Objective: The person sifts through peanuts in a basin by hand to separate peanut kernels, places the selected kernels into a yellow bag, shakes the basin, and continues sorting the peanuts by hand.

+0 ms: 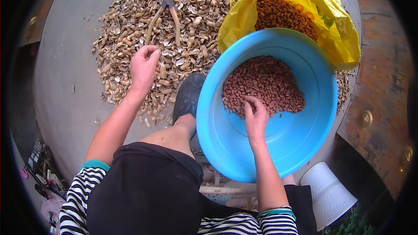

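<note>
My left hand (144, 68) is over the heap of peanut shells (126, 30), fingers curled and thumb against them; whatever they may hold is too small to make out. Just beyond its fingertips lie pliers (168, 2) on the shells, handles towards me, one handle end close to the hand. In the blue basin (305, 130), my right hand (257, 119) is at the near edge of a pile of reddish-brown shelled peanuts (265, 82). Its thumb and fingers come together in a pinch, and I cannot see clearly what is between them.
A yellow plastic bag (344, 35) holding brown kernels (283, 15) stands behind the basin. My dark shoe (188, 93) rests beside the shells. A white bucket (328, 193) tilts at the lower right. Wooden doors (379, 61) stand at the right, and assorted items lie at the lower left.
</note>
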`<state>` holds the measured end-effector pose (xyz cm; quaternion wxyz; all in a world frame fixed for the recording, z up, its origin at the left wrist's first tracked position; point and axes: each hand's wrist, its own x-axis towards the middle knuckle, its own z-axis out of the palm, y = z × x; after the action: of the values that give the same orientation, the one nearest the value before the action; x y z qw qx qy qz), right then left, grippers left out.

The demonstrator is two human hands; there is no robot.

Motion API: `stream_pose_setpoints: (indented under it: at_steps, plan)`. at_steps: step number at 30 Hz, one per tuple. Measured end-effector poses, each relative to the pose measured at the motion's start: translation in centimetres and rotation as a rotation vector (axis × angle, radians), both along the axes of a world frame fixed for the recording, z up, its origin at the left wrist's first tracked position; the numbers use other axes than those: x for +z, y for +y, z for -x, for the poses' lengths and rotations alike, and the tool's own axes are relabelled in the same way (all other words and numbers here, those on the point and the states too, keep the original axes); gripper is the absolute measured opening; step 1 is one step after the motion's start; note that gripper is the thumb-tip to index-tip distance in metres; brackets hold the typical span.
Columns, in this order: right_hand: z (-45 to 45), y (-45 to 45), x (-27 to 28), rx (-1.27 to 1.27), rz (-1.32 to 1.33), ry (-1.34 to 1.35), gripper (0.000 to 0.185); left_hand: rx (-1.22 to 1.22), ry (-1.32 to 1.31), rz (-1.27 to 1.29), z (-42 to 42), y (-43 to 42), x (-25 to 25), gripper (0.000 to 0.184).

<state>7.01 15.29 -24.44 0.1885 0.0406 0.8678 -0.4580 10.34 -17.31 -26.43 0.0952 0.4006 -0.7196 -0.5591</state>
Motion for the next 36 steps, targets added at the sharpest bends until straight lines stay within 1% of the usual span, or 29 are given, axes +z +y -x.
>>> stream_pose_setpoints:
  at_steps: [2,3,5,6,8,9,12,14,19,20,22,23,25,26,28,29,30,32,33,36]
  plan:
    - [-0.3,0.3,-0.2,0.099,-0.133,0.012,0.031,0.007,0.023,-0.032,-0.1,0.2,0.1,0.014]
    - [-0.5,0.4,-0.4,0.097,-0.133,0.013,0.031,0.005,0.023,-0.032,-0.1,0.3,0.2,0.014]
    - [-1.2,0.2,-1.0,0.362,-0.37,0.48,0.048,-0.001,0.02,-0.056,0.0,0.5,0.5,0.014]
    - [-1.4,0.1,-1.3,0.361,-0.369,0.482,0.048,-0.001,0.021,-0.054,-0.1,0.4,0.4,0.014]
    - [-1.8,0.1,-1.8,0.551,-0.383,0.527,0.059,-0.022,0.007,-0.022,-0.3,0.3,0.0,0.014]
    - [-1.9,-0.2,-1.4,0.627,-0.438,0.514,0.063,-0.024,0.007,-0.02,-0.3,0.4,0.0,0.014]
    - [-2.2,-0.2,-3.0,0.694,-0.428,0.56,0.066,-0.032,-0.004,0.002,-0.3,0.6,0.2,0.013]
    - [-2.0,-0.4,-3.3,0.663,-0.39,0.582,0.065,-0.031,0.01,-0.018,-0.3,0.8,0.6,0.012]
    - [-1.0,-2.0,-3.8,0.733,-0.345,0.637,0.061,-0.031,-0.009,-0.013,0.0,1.1,0.6,0.011]
    - [-0.8,-2.1,-3.8,0.732,-0.344,0.637,0.061,-0.034,-0.019,-0.004,0.1,1.2,0.5,0.011]
    - [-0.6,-2.2,-3.9,0.644,-0.279,0.684,0.036,-0.037,-0.013,-0.008,0.0,1.2,0.5,0.011]
    - [-0.6,-2.0,-3.9,0.644,-0.279,0.683,0.036,-0.04,-0.006,-0.013,0.0,1.2,0.4,0.011]
    - [-0.5,-0.9,-3.8,0.615,-0.336,0.684,0.023,-0.043,-0.005,-0.011,0.0,1.1,0.3,0.012]
    - [-0.4,-0.4,-3.7,0.616,-0.337,0.684,0.023,-0.045,-0.004,-0.009,0.0,1.1,0.3,0.012]
    - [0.0,0.3,-3.3,0.462,-0.404,0.661,0.019,-0.042,-0.013,-0.012,0.1,1.2,0.6,0.012]
    - [0.3,0.8,-3.0,0.377,-0.348,0.588,0.015,-0.041,-0.021,-0.012,0.1,1.3,0.7,0.012]
    - [0.5,1.1,-2.8,0.378,-0.349,0.588,0.015,-0.04,-0.021,-0.013,0.1,1.3,0.6,0.012]
    - [0.9,1.4,-2.6,0.121,-0.241,0.435,0.011,-0.039,-0.001,-0.052,0.1,1.4,0.5,0.013]
    - [1.1,1.3,-2.3,0.071,-0.218,0.404,0.01,-0.038,-0.001,-0.054,0.1,1.4,0.5,0.013]
    - [1.4,0.7,-1.6,0.048,-0.206,0.339,0.012,-0.042,0.002,-0.069,0.2,1.4,0.5,0.013]
